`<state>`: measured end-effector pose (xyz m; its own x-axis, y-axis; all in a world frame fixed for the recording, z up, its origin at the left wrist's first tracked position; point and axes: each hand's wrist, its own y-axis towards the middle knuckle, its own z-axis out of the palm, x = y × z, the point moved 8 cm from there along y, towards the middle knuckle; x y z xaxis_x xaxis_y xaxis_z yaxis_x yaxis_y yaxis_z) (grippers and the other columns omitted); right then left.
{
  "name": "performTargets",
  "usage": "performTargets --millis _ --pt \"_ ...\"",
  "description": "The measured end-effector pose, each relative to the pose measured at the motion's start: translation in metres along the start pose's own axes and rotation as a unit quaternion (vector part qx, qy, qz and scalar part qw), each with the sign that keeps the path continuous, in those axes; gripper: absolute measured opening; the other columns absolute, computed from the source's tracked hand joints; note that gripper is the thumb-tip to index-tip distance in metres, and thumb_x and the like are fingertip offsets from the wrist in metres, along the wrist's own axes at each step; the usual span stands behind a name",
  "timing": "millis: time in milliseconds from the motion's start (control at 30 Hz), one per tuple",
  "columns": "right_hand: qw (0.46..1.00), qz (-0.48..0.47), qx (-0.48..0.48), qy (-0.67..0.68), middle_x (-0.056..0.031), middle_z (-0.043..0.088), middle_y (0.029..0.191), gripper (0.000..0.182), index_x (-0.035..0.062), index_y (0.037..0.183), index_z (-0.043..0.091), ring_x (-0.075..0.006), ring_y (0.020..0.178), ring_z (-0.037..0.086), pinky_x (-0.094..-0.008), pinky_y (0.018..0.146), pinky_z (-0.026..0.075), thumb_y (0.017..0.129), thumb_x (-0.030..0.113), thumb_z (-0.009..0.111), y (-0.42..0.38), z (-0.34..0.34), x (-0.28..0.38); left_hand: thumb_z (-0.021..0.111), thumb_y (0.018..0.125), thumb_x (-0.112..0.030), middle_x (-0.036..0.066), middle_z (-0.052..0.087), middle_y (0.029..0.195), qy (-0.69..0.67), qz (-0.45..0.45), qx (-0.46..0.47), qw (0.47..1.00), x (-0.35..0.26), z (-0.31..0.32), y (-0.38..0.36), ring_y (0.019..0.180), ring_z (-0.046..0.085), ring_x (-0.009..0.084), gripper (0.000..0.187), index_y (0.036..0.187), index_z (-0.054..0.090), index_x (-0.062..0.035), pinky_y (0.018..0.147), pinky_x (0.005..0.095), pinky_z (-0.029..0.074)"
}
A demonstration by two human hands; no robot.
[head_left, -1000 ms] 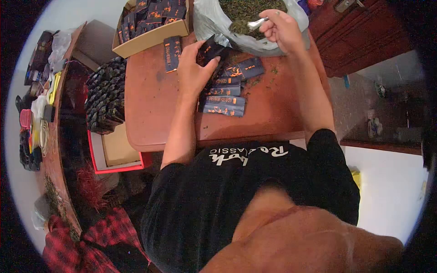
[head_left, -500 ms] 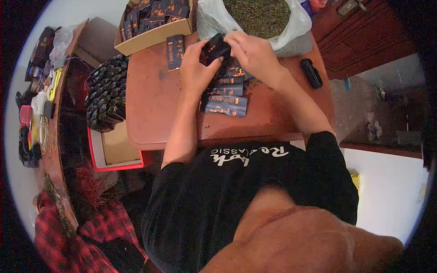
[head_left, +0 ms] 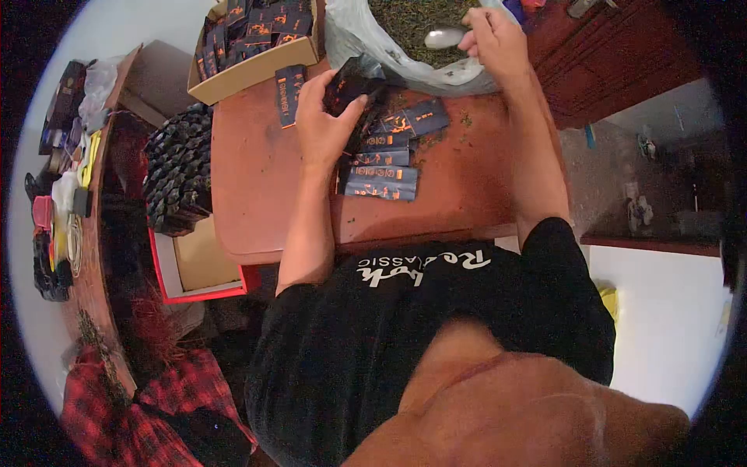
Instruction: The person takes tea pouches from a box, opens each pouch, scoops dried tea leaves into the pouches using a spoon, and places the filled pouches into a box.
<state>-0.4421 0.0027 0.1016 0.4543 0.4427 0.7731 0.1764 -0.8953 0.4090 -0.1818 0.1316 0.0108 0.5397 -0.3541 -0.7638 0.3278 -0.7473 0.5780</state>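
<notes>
My left hand [head_left: 328, 117] is closed around a small black pouch [head_left: 359, 78] with orange print, held upright above the table near the white bag. In my right hand [head_left: 498, 43] is a metal spoon [head_left: 445, 38], its bowl over the dried loose leaves [head_left: 412, 19]. The leaves fill a white plastic bag [head_left: 366, 47] at the back of the table. Below my left hand, several flat black pouches [head_left: 381, 183] with orange print lie overlapping. Another flat pouch [head_left: 289, 95] lies just left of that hand.
A cardboard box [head_left: 261, 71] full of black pouches stands at the table's back left. Dark filled packets [head_left: 179, 167] are stacked left of the brown table [head_left: 257, 194], above a red-edged box [head_left: 206, 292]. Leaf crumbs are scattered on the tabletop. A shelf with clutter runs along the left.
My right hand has left the pouch and moved right to the bag, where it now holds a spoon. My left hand keeps the pouch, whose top now looks wider. The camera view has shifted slightly.
</notes>
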Motion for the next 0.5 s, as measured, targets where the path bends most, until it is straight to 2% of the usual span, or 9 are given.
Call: performTargets --millis 133,233,367,500 --pt "0.992 0.053 0.092 -0.074 -0.0074 0.068 0.063 0.033 0.0027 0.085 0.062 -0.0135 0.054 0.063 -0.0297 0.055 0.051 0.092 0.032 0.049 0.006 0.022 -0.048 0.082 0.068 -0.012 0.013 0.062 0.108 0.011 0.012 0.009 1.0 -0.008 0.0 0.001 0.103 0.06 0.0282 0.051 0.113 0.061 -0.0018 0.092 0.0361 0.047" --pt "0.991 0.075 0.1 -0.044 -0.0078 0.068 0.066 0.035 0.0022 0.089 0.062 -0.0116 0.05 0.058 -0.0273 0.046 0.046 0.096 0.034 0.05 0.006 0.045 -0.057 0.082 0.068 -0.012 0.013 0.062 0.109 0.02 0.016 0.015 1.0 -0.009 0.002 0.001 0.103 0.059 0.0281 0.051 0.113 0.061 -0.0017 0.092 0.0363 0.047" --pt "0.995 0.09 0.042 0.027 -0.0099 0.07 0.071 0.034 0.0002 0.091 0.061 -0.0113 0.053 0.06 -0.0263 0.046 0.047 0.098 0.031 0.047 0.003 0.069 -0.063 0.082 0.068 -0.012 0.014 0.061 0.109 0.017 0.009 0.019 1.0 -0.009 0.003 0.0 0.104 0.059 0.0282 0.051 0.113 0.061 -0.0015 0.093 0.0362 0.047" --pt "0.988 0.126 0.021 0.083 -0.0124 0.07 0.077 0.031 0.0004 0.099 0.059 -0.0126 0.057 0.061 -0.0261 0.047 0.048 0.099 0.028 0.046 0.003 0.072 -0.071 0.082 0.068 -0.012 0.014 0.061 0.11 0.013 0.008 0.026 1.0 -0.01 0.003 0.001 0.104 0.06 0.0284 0.052 0.113 0.061 -0.0015 0.092 0.0358 0.047"
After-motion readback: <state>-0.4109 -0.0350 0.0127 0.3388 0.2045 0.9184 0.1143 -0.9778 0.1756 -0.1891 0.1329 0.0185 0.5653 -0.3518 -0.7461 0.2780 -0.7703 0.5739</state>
